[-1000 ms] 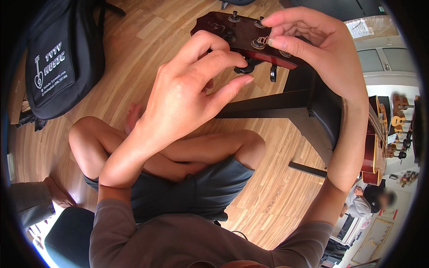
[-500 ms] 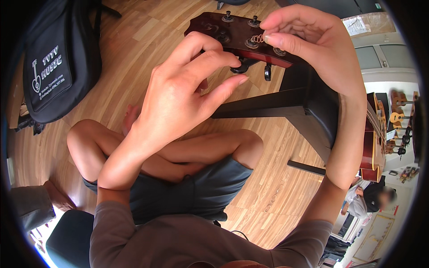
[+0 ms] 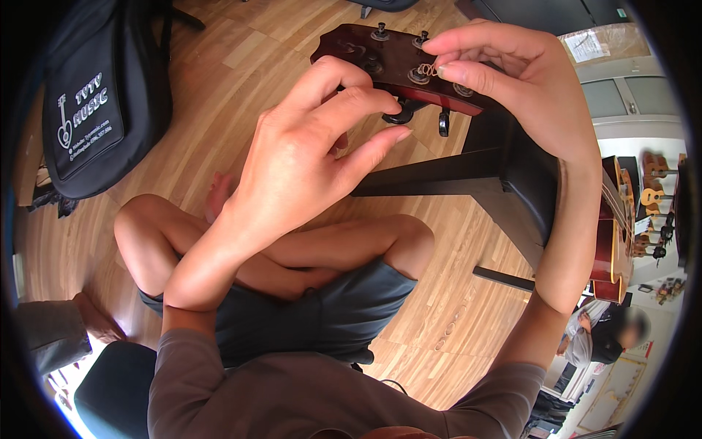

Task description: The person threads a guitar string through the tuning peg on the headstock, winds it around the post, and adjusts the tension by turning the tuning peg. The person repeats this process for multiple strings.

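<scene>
A dark red guitar headstock (image 3: 365, 51) lies at the top centre, with metal tuning posts on its face. My left hand (image 3: 314, 139) is over its near edge, index finger and thumb apart on either side of a black tuning knob (image 3: 401, 113); the index fingertip is at the knob, the thumb clear of it. A thin coiled copper-coloured guitar string (image 3: 426, 70) curls up at one post. My right hand (image 3: 504, 66) has its fingers curled and its thumb against the coil, seemingly pinching the string; the exact contact is hidden. Another black tuning knob (image 3: 444, 123) hangs free.
A black padded stand (image 3: 523, 175) with an angled leg is under the guitar neck. A black guitar bag (image 3: 110, 95) is at the left. The guitar's red body (image 3: 608, 256) shows beyond my right forearm. Another person (image 3: 607, 333) is at the far right; someone's foot (image 3: 99, 318) rests at left.
The whole scene has shifted slightly right and down in view. Both hands keep nearly the same pose at the headstock.
</scene>
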{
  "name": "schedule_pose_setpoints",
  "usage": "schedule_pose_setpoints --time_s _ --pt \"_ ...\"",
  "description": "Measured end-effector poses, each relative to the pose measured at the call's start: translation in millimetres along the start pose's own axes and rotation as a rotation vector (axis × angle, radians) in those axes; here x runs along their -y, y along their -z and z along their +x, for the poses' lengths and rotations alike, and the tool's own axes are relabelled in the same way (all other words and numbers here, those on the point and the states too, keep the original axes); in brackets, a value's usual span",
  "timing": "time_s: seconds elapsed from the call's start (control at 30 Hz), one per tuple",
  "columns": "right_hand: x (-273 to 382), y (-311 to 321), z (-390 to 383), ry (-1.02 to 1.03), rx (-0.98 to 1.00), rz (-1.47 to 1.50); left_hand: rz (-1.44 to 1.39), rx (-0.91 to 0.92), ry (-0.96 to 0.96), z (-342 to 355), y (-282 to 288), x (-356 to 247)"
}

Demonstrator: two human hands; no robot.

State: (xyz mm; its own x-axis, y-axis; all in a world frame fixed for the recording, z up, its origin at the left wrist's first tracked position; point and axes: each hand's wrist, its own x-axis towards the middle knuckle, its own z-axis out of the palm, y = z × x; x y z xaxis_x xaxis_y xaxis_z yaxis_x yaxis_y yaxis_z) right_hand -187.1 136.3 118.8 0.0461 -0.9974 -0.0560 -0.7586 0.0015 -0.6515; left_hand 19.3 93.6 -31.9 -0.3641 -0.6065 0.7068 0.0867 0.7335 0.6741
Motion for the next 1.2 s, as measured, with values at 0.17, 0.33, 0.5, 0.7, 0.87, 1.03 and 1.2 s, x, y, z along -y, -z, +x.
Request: schedule_pose_setpoints --time_s 0.17,0.33,0.5,0.7,0.87,1.03,1.2 --pt "0.8 -0.1 0.4 0.008 0.005 -0.016 0.008 0.004 -0.001 0.4 0.4 -0.3" --pt "-1.6 1.8 0.9 0.038 0.025 -0.006 0.007 0.003 -0.003 0.4 0.1 -0.2" --pt "-1.7 3.7 1.8 0.052 0.034 0.0 0.006 0.0 -0.004 0.3 0.3 0.8" --pt "-3.9 4.2 -0.6 0.088 0.036 0.042 0.005 0.0 -0.004 0.3 0.3 0.3" --pt "-3.6 8.4 1.2 0.108 0.082 0.033 0.015 -0.005 -0.006 0.2 -0.7 0.7" --pt "-2.4 7.0 1.9 0.123 0.067 0.024 0.016 -0.01 -0.01 0.4 -0.9 0.5" --pt "-2.9 7.4 1.7 0.119 0.064 0.018 0.002 -0.004 -0.005 0.7 -1.3 0.1"
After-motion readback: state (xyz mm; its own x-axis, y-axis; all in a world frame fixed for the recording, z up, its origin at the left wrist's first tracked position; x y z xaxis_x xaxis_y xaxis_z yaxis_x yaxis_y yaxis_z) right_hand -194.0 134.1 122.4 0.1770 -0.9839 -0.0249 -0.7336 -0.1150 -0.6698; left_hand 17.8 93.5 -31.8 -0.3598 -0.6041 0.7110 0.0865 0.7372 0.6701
